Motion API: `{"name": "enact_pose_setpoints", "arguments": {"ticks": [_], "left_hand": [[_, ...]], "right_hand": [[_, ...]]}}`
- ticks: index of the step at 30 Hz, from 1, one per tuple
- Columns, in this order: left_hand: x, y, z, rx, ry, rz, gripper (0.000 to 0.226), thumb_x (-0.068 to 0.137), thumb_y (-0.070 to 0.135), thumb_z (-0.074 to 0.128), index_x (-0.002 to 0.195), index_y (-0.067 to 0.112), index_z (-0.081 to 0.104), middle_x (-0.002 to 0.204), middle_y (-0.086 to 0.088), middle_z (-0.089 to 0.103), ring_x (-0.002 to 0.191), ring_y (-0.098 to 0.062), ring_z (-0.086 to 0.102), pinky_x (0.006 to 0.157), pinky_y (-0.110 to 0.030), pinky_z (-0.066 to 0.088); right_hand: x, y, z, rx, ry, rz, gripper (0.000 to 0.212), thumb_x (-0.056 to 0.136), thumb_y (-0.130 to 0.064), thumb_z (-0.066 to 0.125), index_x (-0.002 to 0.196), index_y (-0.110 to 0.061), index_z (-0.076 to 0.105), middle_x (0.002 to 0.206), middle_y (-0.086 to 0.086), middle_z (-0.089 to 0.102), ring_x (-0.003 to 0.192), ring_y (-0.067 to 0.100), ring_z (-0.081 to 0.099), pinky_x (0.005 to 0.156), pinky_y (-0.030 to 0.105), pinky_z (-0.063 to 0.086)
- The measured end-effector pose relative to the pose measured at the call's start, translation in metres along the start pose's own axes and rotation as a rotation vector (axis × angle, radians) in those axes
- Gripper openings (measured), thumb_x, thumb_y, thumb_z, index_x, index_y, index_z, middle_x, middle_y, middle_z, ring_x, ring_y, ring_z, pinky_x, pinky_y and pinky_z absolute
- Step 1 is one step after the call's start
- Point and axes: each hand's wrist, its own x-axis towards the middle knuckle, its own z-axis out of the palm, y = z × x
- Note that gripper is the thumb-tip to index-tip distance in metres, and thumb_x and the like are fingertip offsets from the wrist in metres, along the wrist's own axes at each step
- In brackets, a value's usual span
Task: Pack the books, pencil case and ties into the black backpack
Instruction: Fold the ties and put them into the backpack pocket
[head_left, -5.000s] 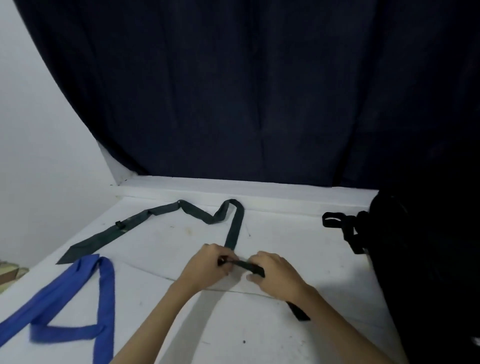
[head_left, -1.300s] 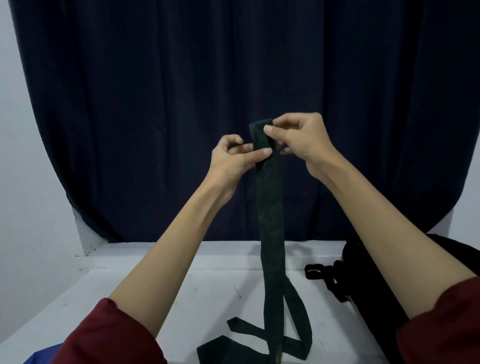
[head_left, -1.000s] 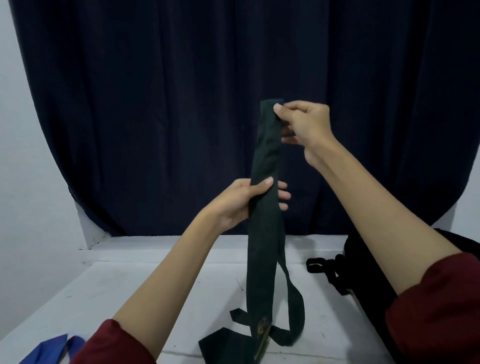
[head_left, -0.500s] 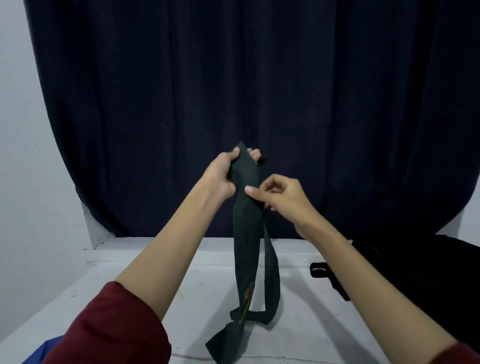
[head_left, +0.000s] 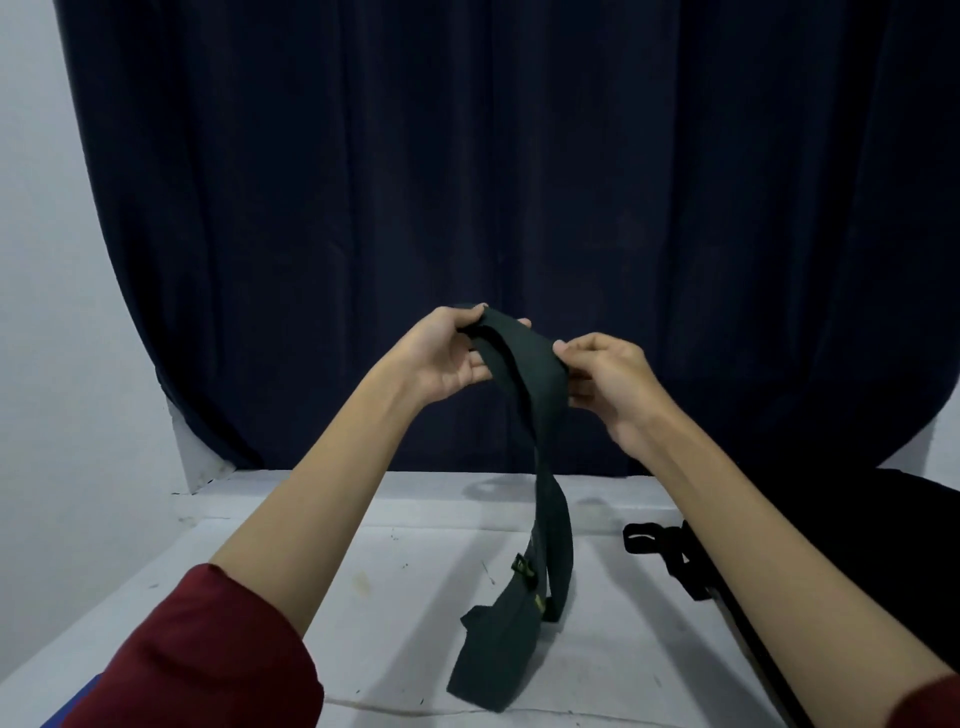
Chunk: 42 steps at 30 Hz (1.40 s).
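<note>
white table (head_left: 395, 613), dark curtain (head_left: 519, 182) behind

Bare white tabletop (head_left: 395, 613) open on the left and centre. Dangling dark green fabric tie (head_left: 524, 374) blocks the middle; bulky black backpack (head_left: 831, 545) with looped straps fills the right.

Dark red sleeves (head_left: 208, 654) pushed above elbows, forearms bare; left sleeve cuff bunched.
</note>
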Motion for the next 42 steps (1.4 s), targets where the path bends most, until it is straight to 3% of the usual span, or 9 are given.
{"name": "enact_pose_setpoints", "arguments": {"ticks": [9, 14, 17, 19, 21, 25, 27, 34, 42], "left_hand": [[-0.009, 0.019, 0.016, -0.049, -0.079, 0.066, 0.031, 0.096, -0.003, 0.035, 0.125, 0.001, 0.045, 0.095, -0.024, 0.071, 0.084, -0.027, 0.072, 0.069, -0.030, 0.060], [-0.008, 0.025, 0.030, -0.073, -0.142, 0.077, 0.031, 0.096, -0.003, 0.036, 0.126, -0.002, 0.044, 0.103, -0.027, 0.068, 0.089, -0.029, 0.071, 0.077, -0.029, 0.059], [-0.007, 0.024, 0.036, -0.051, -0.139, 0.097, 0.023, 0.096, -0.003, 0.037, 0.117, 0.000, 0.047, 0.104, -0.026, 0.068, 0.089, -0.028, 0.071, 0.080, -0.028, 0.058], [-0.005, 0.020, 0.035, -0.057, -0.118, 0.104, 0.015, 0.097, 0.000, 0.037, 0.108, -0.001, 0.048, 0.105, -0.026, 0.068, 0.088, -0.027, 0.071, 0.080, -0.028, 0.058], [-0.002, 0.013, 0.031, -0.021, -0.098, 0.085, 0.023, 0.101, 0.013, 0.038, 0.105, -0.006, 0.053, 0.112, -0.025, 0.066, 0.094, -0.027, 0.069, 0.083, -0.031, 0.057], [-0.003, -0.023, 0.020, 0.086, -0.180, -0.049, 0.077, 0.093, 0.063, 0.028, 0.130, -0.002, 0.048, 0.125, -0.021, 0.060, 0.114, -0.035, 0.058, 0.099, -0.046, 0.045], [-0.006, -0.044, 0.019, 0.063, -0.239, -0.091, 0.090, 0.086, 0.073, 0.025, 0.135, 0.000, 0.045, 0.133, -0.019, 0.055, 0.119, -0.035, 0.055, 0.102, -0.045, 0.042], [-0.017, -0.051, 0.035, 0.276, -0.294, 0.011, 0.036, 0.098, 0.027, 0.047, 0.127, 0.008, 0.056, 0.123, -0.013, 0.063, 0.112, -0.026, 0.063, 0.095, -0.036, 0.052], [-0.013, -0.029, 0.041, 0.093, -0.204, 0.139, 0.029, 0.101, 0.013, 0.037, 0.115, 0.003, 0.061, 0.101, -0.009, 0.072, 0.091, -0.019, 0.070, 0.085, -0.031, 0.056]], "right_hand": [[-0.003, -0.016, -0.036, -0.279, -0.240, 0.002, 0.022, 0.082, -0.037, 0.068, 0.070, -0.019, 0.069, 0.070, 0.005, 0.058, 0.066, 0.014, 0.052, 0.062, 0.019, 0.042], [-0.006, -0.005, -0.033, -0.143, -0.334, -0.046, 0.035, 0.073, -0.037, 0.069, 0.093, -0.010, 0.069, 0.096, 0.006, 0.069, 0.091, 0.017, 0.064, 0.089, 0.033, 0.048], [-0.014, 0.001, -0.025, 0.044, -0.399, 0.017, 0.034, 0.077, -0.026, 0.066, 0.107, -0.010, 0.068, 0.107, 0.010, 0.071, 0.095, 0.022, 0.068, 0.081, 0.030, 0.054], [-0.016, 0.001, -0.020, 0.163, -0.381, 0.043, 0.024, 0.077, -0.023, 0.065, 0.097, -0.012, 0.069, 0.092, 0.012, 0.072, 0.079, 0.025, 0.070, 0.068, 0.030, 0.057], [-0.015, -0.002, -0.017, 0.221, -0.304, 0.033, 0.022, 0.074, -0.021, 0.067, 0.093, -0.010, 0.070, 0.078, 0.008, 0.070, 0.066, 0.021, 0.067, 0.063, 0.029, 0.057], [-0.006, -0.014, -0.013, 0.199, -0.134, -0.046, 0.018, 0.080, -0.020, 0.069, 0.095, -0.009, 0.071, 0.078, 0.003, 0.072, 0.071, 0.016, 0.067, 0.065, 0.026, 0.055], [-0.002, -0.021, -0.014, 0.104, -0.105, -0.075, 0.014, 0.087, -0.021, 0.065, 0.093, -0.009, 0.071, 0.081, 0.003, 0.072, 0.077, 0.017, 0.067, 0.070, 0.028, 0.053], [0.002, -0.038, -0.013, -0.209, -0.058, -0.131, 0.014, 0.092, -0.018, 0.059, 0.081, -0.017, 0.069, 0.067, -0.004, 0.067, 0.054, 0.004, 0.060, 0.042, 0.014, 0.043], [0.004, -0.019, -0.029, -0.170, -0.067, -0.057, 0.040, 0.088, -0.056, 0.054, 0.089, -0.018, 0.064, 0.061, -0.009, 0.060, 0.057, 0.006, 0.055, 0.070, 0.028, 0.041]]}}
